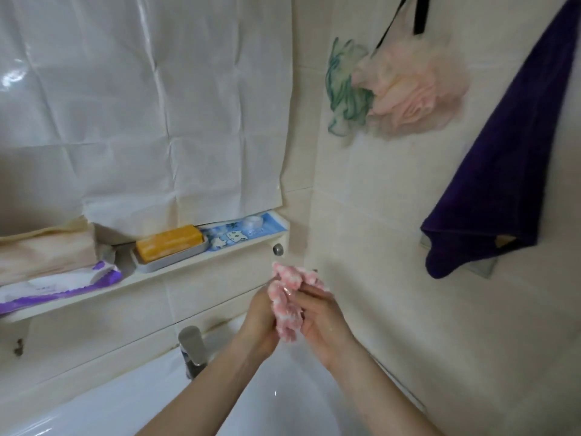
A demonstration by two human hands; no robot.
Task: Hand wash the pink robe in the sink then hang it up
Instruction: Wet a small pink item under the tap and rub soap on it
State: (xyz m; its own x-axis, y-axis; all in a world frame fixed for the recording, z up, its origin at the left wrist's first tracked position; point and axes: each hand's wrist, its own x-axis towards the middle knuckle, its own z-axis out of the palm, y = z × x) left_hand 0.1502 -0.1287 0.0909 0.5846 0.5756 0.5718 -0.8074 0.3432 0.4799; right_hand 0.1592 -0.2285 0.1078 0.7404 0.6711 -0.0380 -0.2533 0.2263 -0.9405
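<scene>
The small fluffy pink-and-white robe (286, 305) is bunched into a wet, sudsy wad and squeezed between both hands. The left hand (260, 322) closes round it from the left, and the right hand (325, 322) wraps its fingers across the front from the right. The top of the cloth pokes out above the fingers. The wad is held in the air over the white ceramic sink (298, 404), not touching the basin, and both bare forearms reach up to it from the lower edge of the view. Just left of the left wrist stands the brushed-metal faucet (192, 346) at the back rim of the sink. Above the cloth, a small round metal knob (278, 249) sits on the tiled wall under the end of a cream wall shelf (188, 264). On the shelf, from right to left, lie a blue tray with a cat print (251, 231), an orange bar of soap (171, 243) in a white dish, a purple-and-white soft pack (56, 286) and a folded beige cloth (47, 251). A creased white plastic sheet (141, 105) covers the wall above the shelf. On the right-hand wall hang a green mesh bath pouf (342, 92), a pale pink mesh bath pouf (412, 86) touching it, and farther right a dark purple towel (503, 171), all well apart from the hands.
</scene>
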